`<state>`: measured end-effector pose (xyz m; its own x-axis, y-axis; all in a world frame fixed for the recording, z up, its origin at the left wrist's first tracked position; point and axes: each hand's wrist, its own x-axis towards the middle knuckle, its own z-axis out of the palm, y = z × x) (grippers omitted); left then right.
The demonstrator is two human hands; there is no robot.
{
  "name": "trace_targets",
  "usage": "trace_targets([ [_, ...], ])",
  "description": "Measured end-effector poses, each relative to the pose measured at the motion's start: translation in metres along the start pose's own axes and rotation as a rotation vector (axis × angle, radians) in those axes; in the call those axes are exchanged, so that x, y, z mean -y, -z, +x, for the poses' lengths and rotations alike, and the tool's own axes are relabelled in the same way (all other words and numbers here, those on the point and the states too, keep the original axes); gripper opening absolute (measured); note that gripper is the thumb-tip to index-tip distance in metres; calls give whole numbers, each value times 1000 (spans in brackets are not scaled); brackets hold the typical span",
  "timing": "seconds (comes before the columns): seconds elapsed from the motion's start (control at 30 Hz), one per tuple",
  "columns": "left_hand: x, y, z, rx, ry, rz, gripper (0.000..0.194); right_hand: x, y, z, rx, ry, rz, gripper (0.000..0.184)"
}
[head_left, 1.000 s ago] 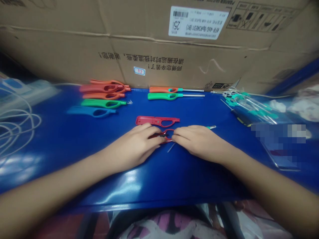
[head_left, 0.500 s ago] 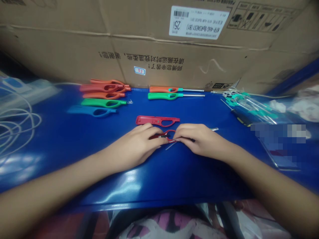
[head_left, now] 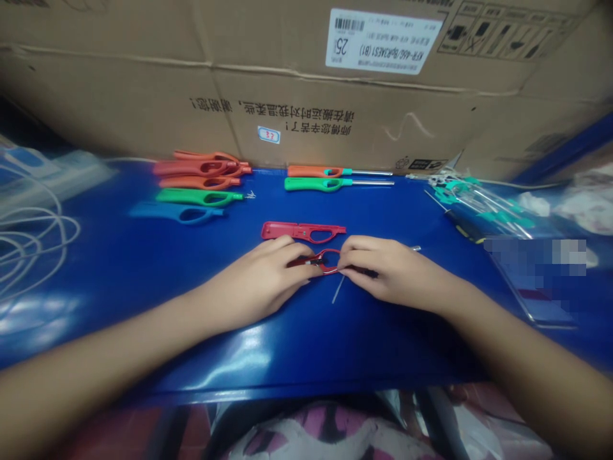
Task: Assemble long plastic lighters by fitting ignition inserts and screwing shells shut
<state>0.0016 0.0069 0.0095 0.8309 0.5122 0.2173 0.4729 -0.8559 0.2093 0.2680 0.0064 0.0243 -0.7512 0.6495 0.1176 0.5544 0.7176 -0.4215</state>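
Note:
My left hand [head_left: 275, 275] is closed on the handle end of a red lighter shell half [head_left: 330, 254], whose trigger loop shows between my hands. A dark part sits inside the shell near my left fingertips. My right hand [head_left: 378, 268] pinches at the front of the loop; a thin clear strip [head_left: 338, 291] slants down from its fingertips. Past that hand a metal tube tip [head_left: 416, 248] sticks out, its rest hidden. Just beyond my hands lies another red shell half [head_left: 304, 232], hollow side up.
Orange and green long-nosed lighters [head_left: 339, 184] lie at the back. Several coloured handles [head_left: 198, 184] are at the back left, beside a coiled white cable [head_left: 38, 236]. Metal tubes with teal parts [head_left: 483, 201] and a screwdriver [head_left: 462, 227] lie right. A cardboard box [head_left: 143, 96] walls the back.
My right fingertips have shifted slightly right along the red loop. The thin clear strip has swung to a steeper slant. My left hand stays nearly still.

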Motion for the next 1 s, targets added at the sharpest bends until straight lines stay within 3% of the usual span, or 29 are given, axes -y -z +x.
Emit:
trace_targets([
  [0.5,0,0,-1,7,13,11,32,-1,3,-1,-35,-9,-36,13],
  [1.0,-1,0,1,5,21,9,33,-2,4,-3,9,-23,-84,18],
])
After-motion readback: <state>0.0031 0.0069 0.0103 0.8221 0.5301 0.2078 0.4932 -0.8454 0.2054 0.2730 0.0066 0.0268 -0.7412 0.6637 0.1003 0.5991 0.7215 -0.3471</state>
